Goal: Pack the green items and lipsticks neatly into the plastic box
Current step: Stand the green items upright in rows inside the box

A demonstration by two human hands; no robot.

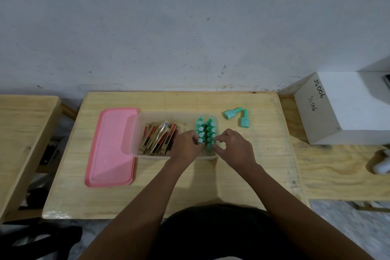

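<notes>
Left hand (186,145) and right hand (234,148) each pinch a near-end green bottle (209,143) of 2 upright rows in the plastic box (135,133). 2 loose bottles (232,112) lie outside, far-right, nearer the right hand.

The clear plastic box (135,133) sits open on the bench (190,186). Its left part holds gold-and-red lipsticks (158,138), packed together and leaning. Its right part holds upright green bottles (205,131) in 2 rows running near to far. 2 loose bottles (244,120) lie on their sides just right of the box's far corner.
</notes>
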